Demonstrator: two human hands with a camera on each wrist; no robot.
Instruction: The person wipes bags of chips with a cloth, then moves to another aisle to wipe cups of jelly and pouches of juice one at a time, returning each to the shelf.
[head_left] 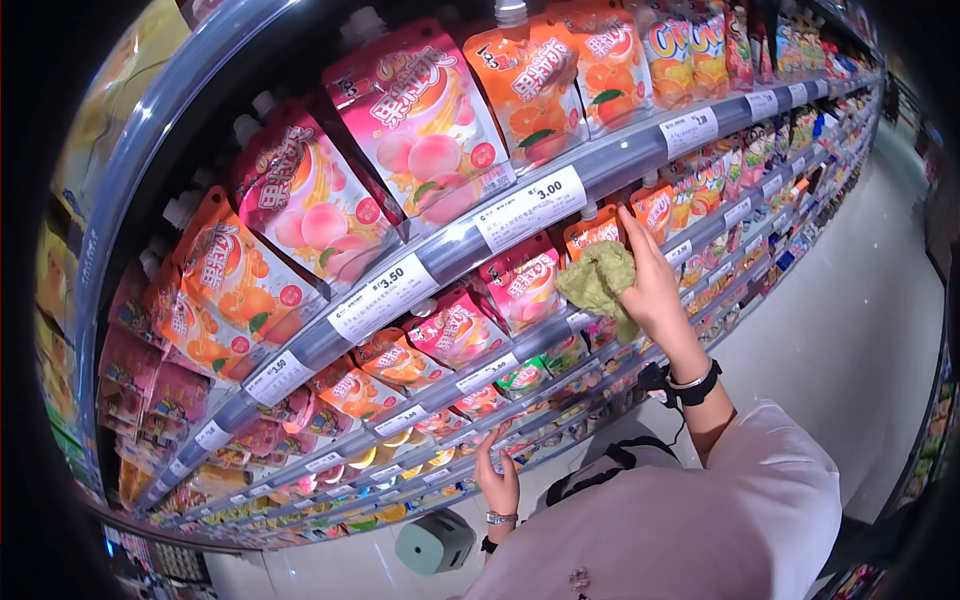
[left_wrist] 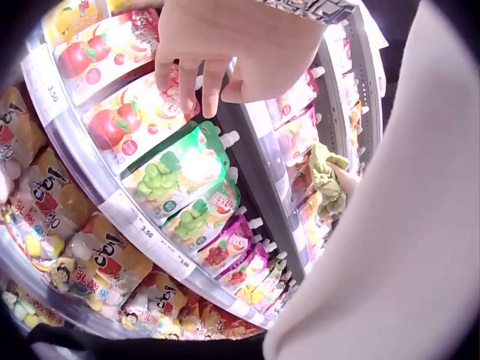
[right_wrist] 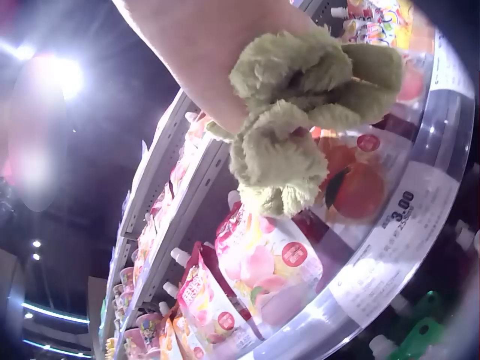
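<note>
My right hand (head_left: 655,295) holds a bunched, fuzzy olive-green cloth (head_left: 600,282) in front of the second shelf, near the orange and peach drink pouches there. Close up in the right wrist view, the crumpled cloth (right_wrist: 277,154) overlaps an orange pouch and hangs just above a peach pouch (right_wrist: 262,259). Lower down, my left hand (head_left: 498,485) is at the edge of a lower shelf. In the left wrist view its loosely extended fingers hang over the top of a red-apple pouch (left_wrist: 124,124), beside green grape pouches (left_wrist: 169,176); nothing is gripped in it.
Peach pouches (head_left: 430,140) with spouts line the top shelf, behind a rail with price labels (head_left: 535,208). Bagged sweets (left_wrist: 105,251) fill a shelf below the grape pouches. A green stool-like box (head_left: 435,543) stands on the pale floor (head_left: 850,270) beside the shelves.
</note>
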